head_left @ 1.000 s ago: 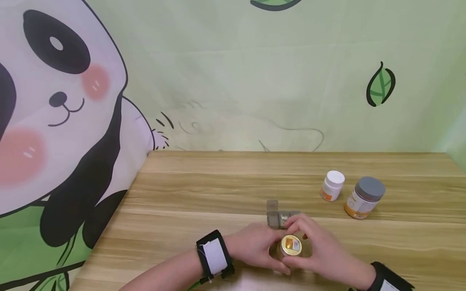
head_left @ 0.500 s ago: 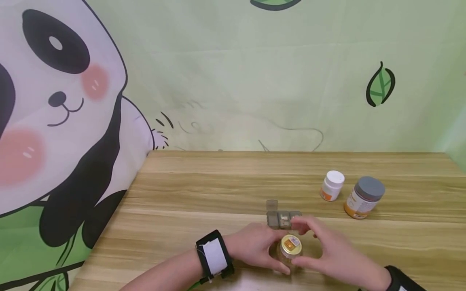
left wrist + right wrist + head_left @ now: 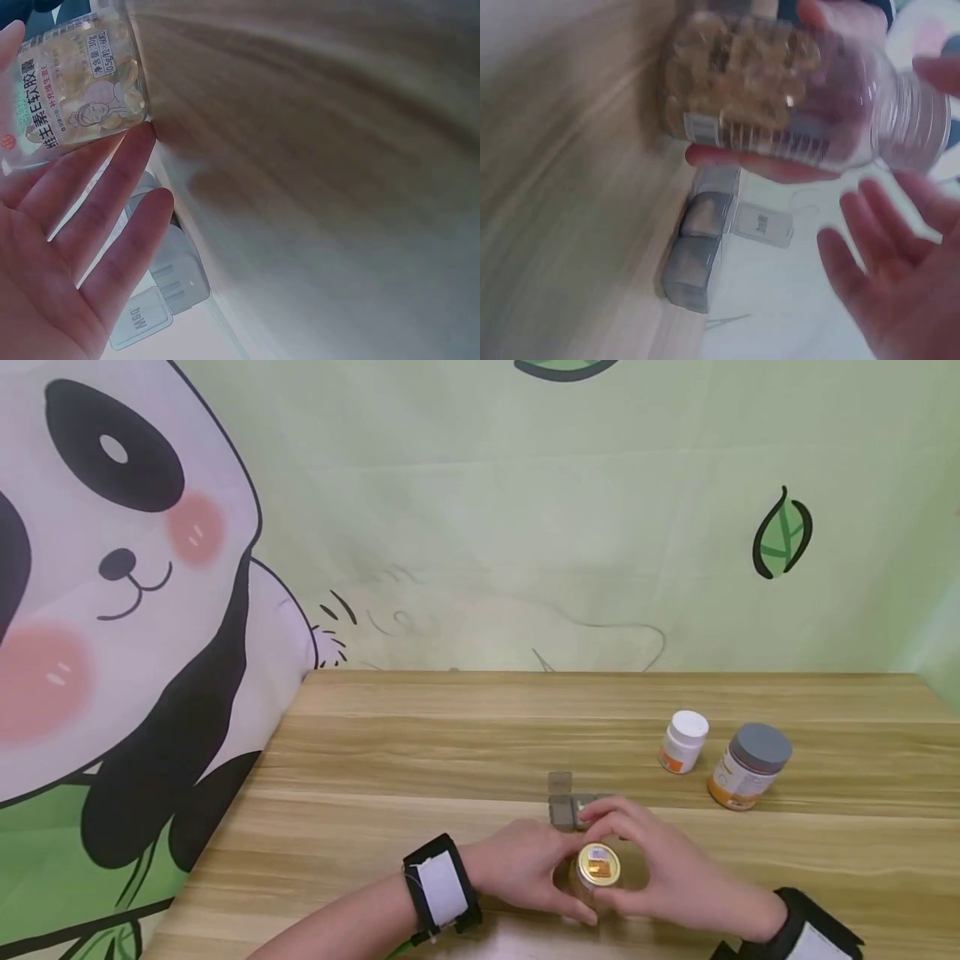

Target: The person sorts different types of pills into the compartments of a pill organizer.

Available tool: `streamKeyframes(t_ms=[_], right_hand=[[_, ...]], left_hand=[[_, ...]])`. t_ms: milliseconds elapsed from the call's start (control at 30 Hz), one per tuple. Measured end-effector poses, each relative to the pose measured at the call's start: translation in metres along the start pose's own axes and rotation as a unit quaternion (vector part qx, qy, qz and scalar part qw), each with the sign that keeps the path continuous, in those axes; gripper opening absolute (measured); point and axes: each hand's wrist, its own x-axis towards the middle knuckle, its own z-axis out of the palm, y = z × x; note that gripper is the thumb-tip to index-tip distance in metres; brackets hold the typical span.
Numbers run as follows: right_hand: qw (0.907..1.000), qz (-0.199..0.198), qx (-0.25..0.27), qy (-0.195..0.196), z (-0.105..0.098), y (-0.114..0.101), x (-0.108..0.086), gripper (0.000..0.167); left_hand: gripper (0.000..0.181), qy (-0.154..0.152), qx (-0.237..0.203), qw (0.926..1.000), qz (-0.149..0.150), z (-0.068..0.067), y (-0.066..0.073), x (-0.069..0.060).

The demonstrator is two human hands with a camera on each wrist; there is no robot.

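A clear bottle of amber softgel capsules stands upright on the wooden table. My left hand grips its body from the left, with thumb and forefinger around it. At the top, my right hand pinches the gold lid between thumb and fingers. The right wrist view shows the capsules through the clear wall, and other right-hand fingers spread free of the bottle. Just behind the hands lies a grey pill organizer, partly hidden by the right fingers. Its left compartment's flap is raised.
A small white bottle with an orange label stands at the right. Beside it is a larger jar with a grey cap. A panda-print cloth hangs behind the table's back edge.
My right hand let go of the lid, drew back to the right, then came back onto it. The lid's sticker has turned. The left hand has stayed in place on the bottle.
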Motion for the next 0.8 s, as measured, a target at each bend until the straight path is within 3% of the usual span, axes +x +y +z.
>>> streamKeyframes(t_ms=[133,233,333,433,600,700,800], right_hand=[[0.9950,-0.030,0.077,-0.056,-0.006,0.005,0.001,0.056],[0.9929,-0.013,0.083,-0.084,-0.010,0.003,-0.001,0.063],[0.9970,0.013,0.025,-0.073,-0.013,-0.004,-0.002,0.065],[0.9958,0.040,-0.072,-0.041,-0.012,-0.014,-0.001,0.062],[0.9737,0.056,-0.221,-0.005,-0.005,-0.029,0.009,0.052],[0.9677,0.063,-0.244,-0.013,-0.002,-0.031,0.014,0.047],[0.9711,0.066,-0.228,-0.024,-0.001,-0.031,0.016,0.042]], left_hand=[[0.055,-0.001,0.002,1.0000,0.000,0.000,0.000,-0.001],[0.053,0.001,0.007,1.0000,-0.002,0.000,0.001,-0.001],[0.053,0.005,0.005,1.0000,-0.004,0.000,0.001,0.000],[0.055,0.005,-0.002,0.9999,-0.009,0.000,0.000,0.001],[0.054,0.001,-0.018,0.9998,-0.007,-0.001,-0.002,0.000],[0.054,0.000,-0.025,0.9997,-0.002,-0.001,-0.002,0.001],[0.053,0.001,-0.023,0.9997,-0.001,0.000,-0.001,0.001]])
